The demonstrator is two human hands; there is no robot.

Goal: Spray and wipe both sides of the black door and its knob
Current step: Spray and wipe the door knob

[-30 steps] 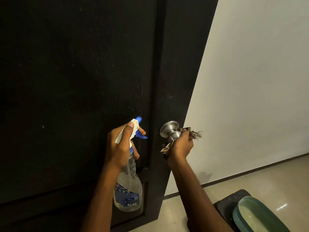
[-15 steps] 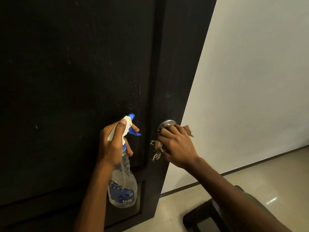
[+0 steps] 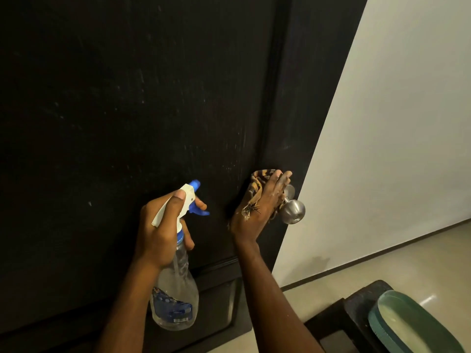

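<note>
Right hand pressing cloth flat on black door, just left of knob.
Fingers are lying straight & pressed together over the striped cloth, w/ its fringe trailing across the hand; thumb can't be made out. Knob is sitting at the door's free edge, low in view: round, smooth steel, prob. slippery once wet, so wrapping the cloth round ball & neck is looking better than flat rubbing. Cloth is soft, light & bunching easily. Door is stiff, yet prob. swinging if pushed hard; pale streaks are showing on its panel. Left hand is gripping spray bottle at the neck, index finger on blue trigger, nozzle facing the door; bottle is looking like clear plastic, approx. part full, light. Pale wall, floor & a green-rimmed thing on a dark stool are sitting off to the right.
</note>
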